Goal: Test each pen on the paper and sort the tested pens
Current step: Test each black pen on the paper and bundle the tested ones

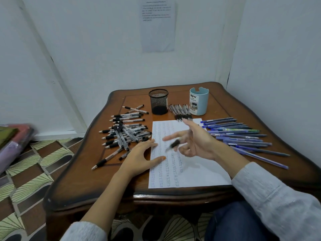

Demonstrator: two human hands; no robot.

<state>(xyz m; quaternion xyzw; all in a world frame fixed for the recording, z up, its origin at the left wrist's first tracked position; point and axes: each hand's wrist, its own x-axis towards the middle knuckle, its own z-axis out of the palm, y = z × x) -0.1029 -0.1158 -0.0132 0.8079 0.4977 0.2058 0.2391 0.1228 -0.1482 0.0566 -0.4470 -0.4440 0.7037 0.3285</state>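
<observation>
1. Dark wooden table w/ wavy rim (97, 122): clear-pen heap (125, 134) left, blue-pen fan (243, 136) right; free room only nr front.
2. White scribbled paper sheet (199, 171): thin, slides; left hand (139, 157) flat on its edge, fingers spread.
3. Right hand (196, 143) above sheet, fingers splayed round pen, exact pinch blurred.
4. Black-grip clear pen (173, 144): prob. light, stiff, slick; take at rubber grip.

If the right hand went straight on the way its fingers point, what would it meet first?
Likely the left hand, flat on the left edge of the paper; beyond it lies the black pen pile. The right hand, holding a pen, may hover higher: depth is unclear.
</observation>
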